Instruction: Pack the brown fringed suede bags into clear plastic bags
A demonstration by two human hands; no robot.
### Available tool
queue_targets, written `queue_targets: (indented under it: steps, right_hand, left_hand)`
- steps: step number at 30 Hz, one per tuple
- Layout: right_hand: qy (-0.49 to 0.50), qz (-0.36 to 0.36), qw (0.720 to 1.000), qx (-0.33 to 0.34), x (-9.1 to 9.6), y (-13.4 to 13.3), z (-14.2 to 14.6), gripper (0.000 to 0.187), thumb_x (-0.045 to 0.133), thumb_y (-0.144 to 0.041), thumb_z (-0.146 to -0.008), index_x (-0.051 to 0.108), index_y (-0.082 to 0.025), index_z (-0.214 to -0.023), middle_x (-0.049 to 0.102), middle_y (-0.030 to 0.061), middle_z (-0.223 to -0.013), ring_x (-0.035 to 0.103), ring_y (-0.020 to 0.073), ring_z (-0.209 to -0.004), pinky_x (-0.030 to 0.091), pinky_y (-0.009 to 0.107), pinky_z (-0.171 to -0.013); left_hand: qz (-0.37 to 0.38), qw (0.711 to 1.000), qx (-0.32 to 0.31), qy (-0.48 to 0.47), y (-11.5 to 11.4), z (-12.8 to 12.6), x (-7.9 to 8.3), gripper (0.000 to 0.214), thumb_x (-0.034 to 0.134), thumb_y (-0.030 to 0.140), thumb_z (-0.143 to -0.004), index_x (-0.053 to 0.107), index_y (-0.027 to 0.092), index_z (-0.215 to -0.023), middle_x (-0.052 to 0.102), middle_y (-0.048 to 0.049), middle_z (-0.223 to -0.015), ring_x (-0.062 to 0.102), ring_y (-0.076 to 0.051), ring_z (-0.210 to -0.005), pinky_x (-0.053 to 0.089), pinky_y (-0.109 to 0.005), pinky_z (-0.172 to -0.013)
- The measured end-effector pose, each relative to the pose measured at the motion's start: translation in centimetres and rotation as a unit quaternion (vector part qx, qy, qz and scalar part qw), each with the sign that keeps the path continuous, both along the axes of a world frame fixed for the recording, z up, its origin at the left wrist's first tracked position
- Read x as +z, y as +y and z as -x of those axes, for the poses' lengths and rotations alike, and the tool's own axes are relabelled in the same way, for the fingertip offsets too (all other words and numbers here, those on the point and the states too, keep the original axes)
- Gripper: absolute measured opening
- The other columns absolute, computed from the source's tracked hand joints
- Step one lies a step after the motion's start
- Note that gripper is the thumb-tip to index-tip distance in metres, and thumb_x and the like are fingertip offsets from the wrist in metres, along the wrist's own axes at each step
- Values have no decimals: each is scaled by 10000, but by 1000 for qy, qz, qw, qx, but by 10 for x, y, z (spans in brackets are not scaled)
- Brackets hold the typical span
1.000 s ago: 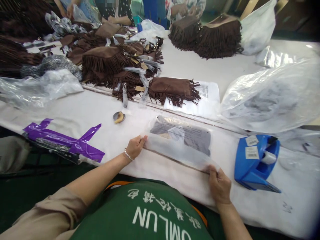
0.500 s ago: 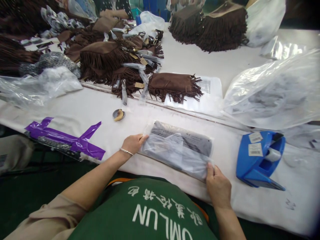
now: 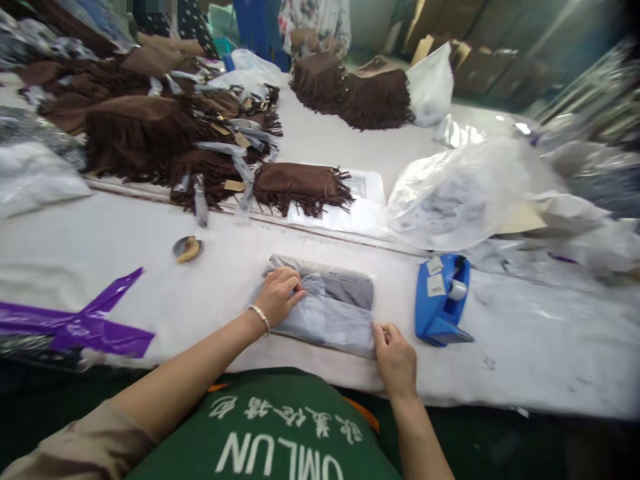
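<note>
A flat clear plastic bag [image 3: 343, 320] with a grey item inside lies on the white-covered table in front of me. My left hand [image 3: 281, 293] rests on its left part, the fingers curled and closed on the plastic. At the lower right corner, my right hand [image 3: 395, 350] pinches the bag's edge between thumb and fingers. Right of that hand stands a blue tape dispenser [image 3: 430, 310] with white labels. Beyond the plastic bag lies a brown fringed bag [image 3: 297, 181], partly over a white printed sheet [image 3: 373, 193].
Brown fringed bags [image 3: 135, 130] with tags are heaped at the left, and more fringed bags [image 3: 375, 97] stand farther back. A large clear plastic sack [image 3: 455, 197] sits at the right. A small round dish [image 3: 189, 249] and purple tape [image 3: 100, 330] are at the left. People stand across the table.
My left hand has moved from the plastic bag's left edge onto its top. My right hand still holds the right edge. The camera view has turned to the right.
</note>
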State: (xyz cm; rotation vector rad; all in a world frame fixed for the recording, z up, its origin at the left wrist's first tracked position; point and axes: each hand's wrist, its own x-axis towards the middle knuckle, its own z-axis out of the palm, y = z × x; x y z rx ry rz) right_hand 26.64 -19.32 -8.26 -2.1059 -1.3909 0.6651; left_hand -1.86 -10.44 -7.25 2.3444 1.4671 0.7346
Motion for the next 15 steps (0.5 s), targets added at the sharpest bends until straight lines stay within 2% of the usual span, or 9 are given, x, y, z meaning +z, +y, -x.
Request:
queue_targets:
  steps: [2, 5, 7, 9, 12, 15]
  right_hand:
    - [66, -32, 996, -42, 5, -5, -11, 332, 584, -529, -773, 621, -199, -757, 611, 25, -612, 538, 182, -585, 363, 288, -604]
    - [91, -90, 983, -128, 14, -18, -38, 396, 518, -563, -805, 617, -180, -842, 589, 1, -595, 565, 167, -592, 441, 284, -631]
    - [97, -151, 960, -215, 21, -24, -60, 466, 429, -575, -846, 581, -160, -993, 610, 20, -707, 586, 163, -674, 471, 286, -666]
    - [103, -199, 934, -277, 26, -23, -83, 517, 383, -571, -862, 527, -152, -1129, 626, 68, -930, 597, 171, -843, 485, 294, -728]
    - [136, -206, 927, -281, 29, -6, -107, 517, 398, -566, -849, 588, -160, -1108, 586, 99, -1164, 546, 203, -1070, 478, 316, -825]
    - [168, -189, 935, -248, 29, 10, -114, 483, 447, -552, -825, 665, -155, -991, 641, 92, -1099, 573, 219, -1043, 475, 345, -856]
  left_hand:
    - [-11, 1000, -9, -3, 4, 3, -4, 121, 591, 281, -850, 557, 188, -781, 603, -51, -983, 518, -224, -1000, 385, -400, -922]
    - [-24, 1000, -16, -1, 7, 5, -8, 141, 576, 303, -856, 559, 188, -777, 606, -54, -980, 523, -230, -992, 386, -402, -920]
    - [-30, 999, -16, -1, 7, 5, -9, 155, 569, 320, -858, 561, 190, -774, 609, -55, -979, 527, -234, -994, 385, -404, -922]
    - [-36, 999, -13, -2, 6, 5, -9, 163, 566, 333, -856, 564, 192, -775, 612, -56, -981, 532, -240, -999, 380, -409, -928]
    - [-47, 999, -12, -2, 6, 4, -7, 168, 549, 338, -861, 567, 195, -775, 616, -60, -978, 537, -248, -1002, 373, -421, -930]
    - [-55, 998, -12, -2, 5, 4, -6, 170, 540, 333, -866, 564, 194, -772, 615, -62, -972, 538, -249, -994, 370, -424, -927]
